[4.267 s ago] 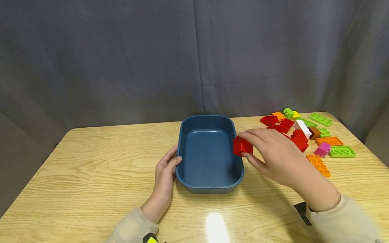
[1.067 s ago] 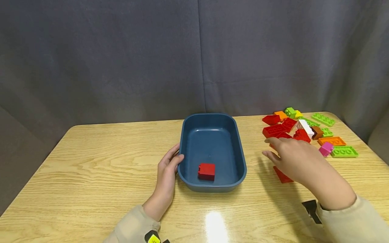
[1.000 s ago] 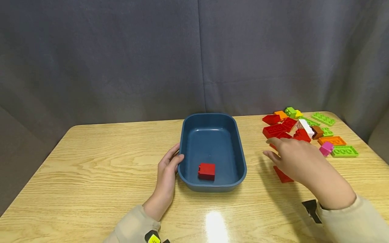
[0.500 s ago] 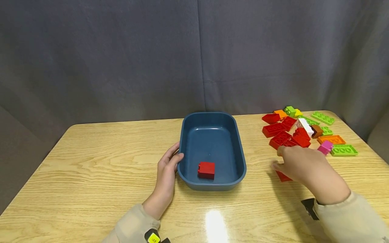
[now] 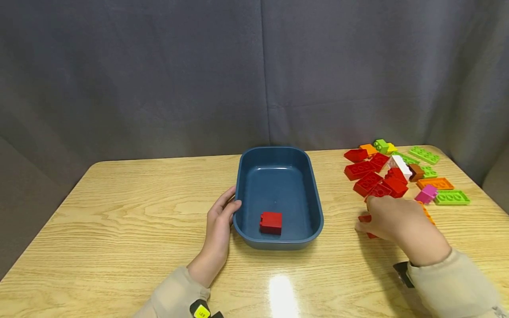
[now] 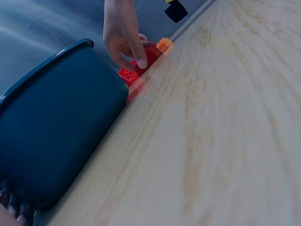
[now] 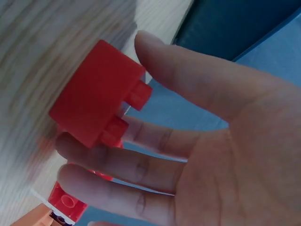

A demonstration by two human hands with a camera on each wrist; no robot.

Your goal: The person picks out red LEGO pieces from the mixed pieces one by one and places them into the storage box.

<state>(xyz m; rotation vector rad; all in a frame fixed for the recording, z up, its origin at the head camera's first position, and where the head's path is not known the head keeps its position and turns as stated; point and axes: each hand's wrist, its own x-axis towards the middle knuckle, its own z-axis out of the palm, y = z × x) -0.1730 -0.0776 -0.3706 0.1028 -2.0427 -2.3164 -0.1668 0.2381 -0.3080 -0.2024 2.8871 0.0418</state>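
Observation:
A dark blue plastic bin (image 5: 278, 245) stands mid-table with one red toy brick (image 5: 271, 223) lying inside near its front. My left hand (image 5: 216, 229) holds the bin's left side, thumb over the rim and fingers along the outer wall. To the right of the bin, my right hand (image 5: 397, 223) reaches down to the table, thumb and fingers on either side of another red brick (image 7: 96, 94) with studs on one face. That brick is mostly hidden under the hand in the head view; the left wrist view shows the thumb against it.
Beyond my right hand lies a loose group of red bricks (image 5: 359, 170), with a white brick (image 5: 400, 166) and a brown one (image 5: 415, 172) among them. A magenta brick (image 5: 427, 194), orange plate (image 5: 435, 183) and green plate (image 5: 452, 197) lie further right. A grey curtain (image 5: 179, 79) hangs behind the table.
The right hand released a red brick into the bin, moved right, then lowered onto another red brick, its thumb and fingers closing around it. The left hand stays at the bin.

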